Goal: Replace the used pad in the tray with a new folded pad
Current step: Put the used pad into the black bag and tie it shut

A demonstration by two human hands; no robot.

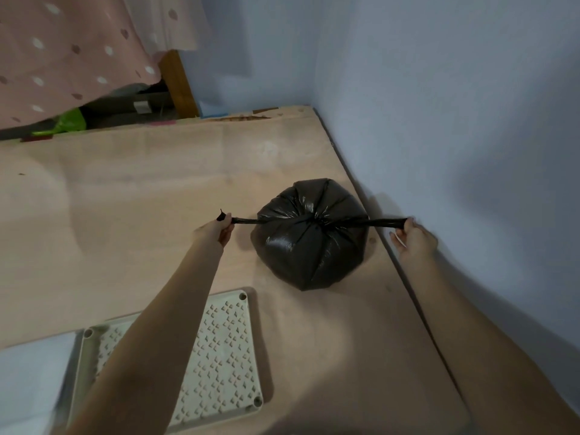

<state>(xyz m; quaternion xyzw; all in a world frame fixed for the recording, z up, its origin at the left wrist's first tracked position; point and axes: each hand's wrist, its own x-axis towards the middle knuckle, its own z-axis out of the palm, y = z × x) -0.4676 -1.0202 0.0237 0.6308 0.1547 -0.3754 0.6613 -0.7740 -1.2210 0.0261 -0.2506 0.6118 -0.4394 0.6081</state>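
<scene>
A black rubbish bag point(314, 237), bulging and gathered at its top, sits on a pale tan floor mat point(141, 189) close to a blue-grey wall point(439, 105). Two twisted tails of the bag run out from the gathered centre, one to each side, pulled taut in a nearly straight line.

The left hand point(216, 229) pinches the end of the left tail between thumb and curled fingers, a short tip of plastic sticking up past the grip. The right hand point(412, 233) holds the end of the right tail in curled fingers, just beside the wall and over the dark edge of the mat. Both bare forearms reach forward from the bottom of the view, spread well apart, the bag between them.

Near the lower left lies a cream plastic tray point(226, 356) with a grid of small cut-outs and round sockets at its corners; the left forearm crosses over it and hides part of it. A white sheet point(28, 378) lies against the tray's left side; whether it is a pad cannot be told. At the far left hangs a pink spotted cloth point(69, 58), with a wooden post point(179, 86) and a green object point(70, 122) below it.
</scene>
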